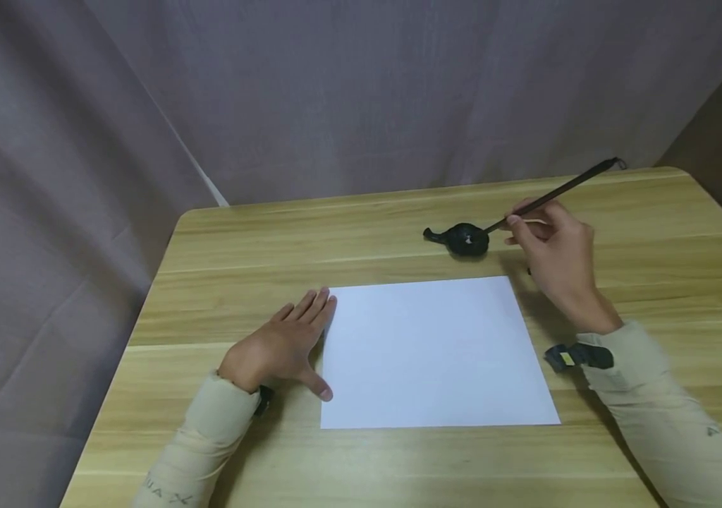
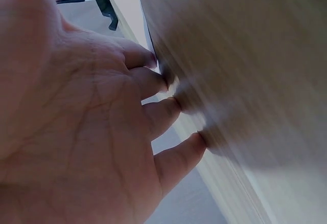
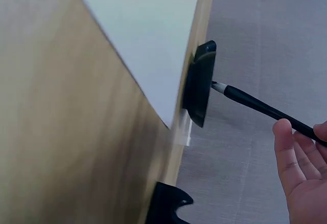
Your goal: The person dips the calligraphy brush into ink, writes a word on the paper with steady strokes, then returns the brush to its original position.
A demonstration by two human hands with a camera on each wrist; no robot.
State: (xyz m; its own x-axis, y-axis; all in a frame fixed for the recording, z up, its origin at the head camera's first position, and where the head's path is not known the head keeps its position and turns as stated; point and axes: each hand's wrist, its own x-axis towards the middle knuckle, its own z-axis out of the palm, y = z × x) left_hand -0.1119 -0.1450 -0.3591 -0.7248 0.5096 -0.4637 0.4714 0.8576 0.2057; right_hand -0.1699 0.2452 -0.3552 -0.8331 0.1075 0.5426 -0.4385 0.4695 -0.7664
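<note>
A calligraphy brush (image 1: 573, 185) with a dark handle slants down to the left, held by my right hand (image 1: 560, 257) between thumb and fingers. Its pale-based tip (image 3: 219, 87) meets a black gourd-shaped ink dish (image 1: 467, 240), whose stem end points left. A white sheet of paper (image 1: 431, 353) lies flat nearer to me than the dish. My left hand (image 1: 285, 346) rests at the sheet's left edge, fingers straight and slightly spread, thumb apart at the lower left. In the left wrist view the palm (image 2: 76, 111) faces the camera, with fingertips against the tabletop.
The wooden table (image 1: 234, 261) has rounded back corners. Behind it hangs a grey curtain (image 1: 335, 99). A dark object with a curved notch (image 3: 166, 203) stands near the dish in the right wrist view; my right hand mostly hides that spot in the head view.
</note>
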